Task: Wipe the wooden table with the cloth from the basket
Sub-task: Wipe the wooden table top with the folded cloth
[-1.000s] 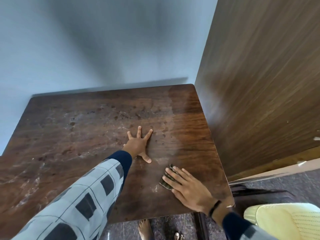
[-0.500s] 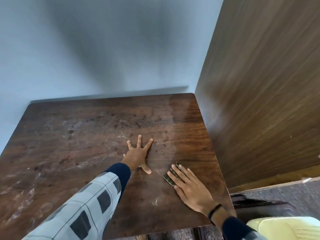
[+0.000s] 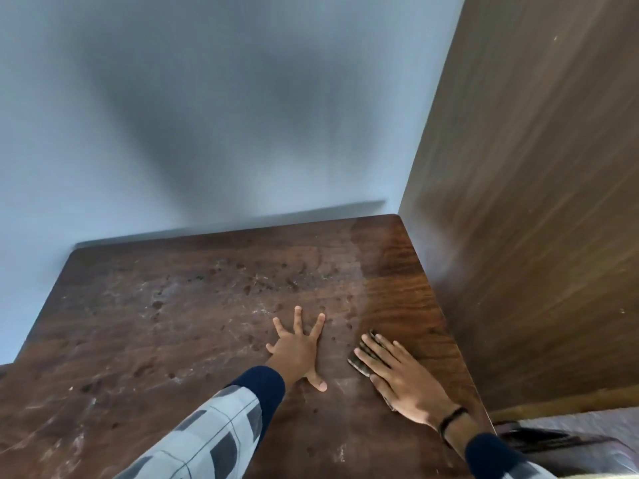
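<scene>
Flat right hand (image 3: pixel 404 382) presses the cloth (image 3: pixel 361 357) at lower right, its length along the fingers (image 3: pixel 382 348), dusty desk (image 3: pixel 173 323) spreading left past the splayed, empty left hand (image 3: pixel 297 350).

The dark wooden table (image 3: pixel 179 340) is blotched with pale smears and dark spots, cleaner and glossier along its 3 o'clock edge. The dark patterned cloth (image 3: pixel 362 357) lies flat toward 4 o'clock, mostly under the right hand (image 3: pixel 406 382)
</scene>
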Demonstrator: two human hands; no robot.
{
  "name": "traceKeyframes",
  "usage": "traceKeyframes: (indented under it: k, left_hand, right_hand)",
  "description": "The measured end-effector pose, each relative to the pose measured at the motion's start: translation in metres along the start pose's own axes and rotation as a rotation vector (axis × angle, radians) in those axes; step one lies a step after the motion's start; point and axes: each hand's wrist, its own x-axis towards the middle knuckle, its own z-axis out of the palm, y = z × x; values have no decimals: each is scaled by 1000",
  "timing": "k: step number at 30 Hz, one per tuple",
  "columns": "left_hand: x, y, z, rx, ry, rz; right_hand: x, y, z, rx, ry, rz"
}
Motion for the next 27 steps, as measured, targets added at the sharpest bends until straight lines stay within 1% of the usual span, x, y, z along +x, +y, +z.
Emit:
traceKeyframes:
  k: [1,2,3,5,6,7,8,11,15,16,17,18,22,23,27]
  left_hand:
    - [0,-1,-2,-12,-4,7]
    - [0,-2,-5,-24,-9,14]
    - [1,-4,-8,-35,-12,19]
    - [3,-12,-13,-64,-9,11]
    - [4,-17,-16,-83,-6,2]
    - [6,-23,-18,-97,-2,-5]
    - [8,-29,-19,-113,0,-10]
    - [13,-42,-22,-146,13,13]
    - [16,-43,-23,-161,17,11]
    - [16,-43,-24,-159,16,6]
    - [16,-44,-24,-154,18,4]
    - [17,-44,-25,-151,20,6]
    - [14,-44,-26,-145,23,-11]
    - [13,-44,-25,-140,17,-18]
    - [16,-38,-23,-118,19,-18]
  right_hand:
    - [11,9,-5,-22,-1,8]
    - [25,16,-9,-20,-5,65]
    - [39,19,-12,2,1,161]
    - [58,14,-14,51,65,366]
    - [60,8,-10,57,95,425]
    - [57,-1,-4,60,117,435]
    - [49,-12,2,51,137,405]
    - [18,-32,14,35,133,256]
    - [16,-21,2,37,-3,191]
    - [26,-15,-3,21,7,177]
    - [38,-8,-7,20,25,181]
    - [51,-3,-13,40,-3,223]
    - [80,-3,-16,53,76,421]
    - [74,-10,-10,48,98,424]
    - [20,-41,4,117,81,347]
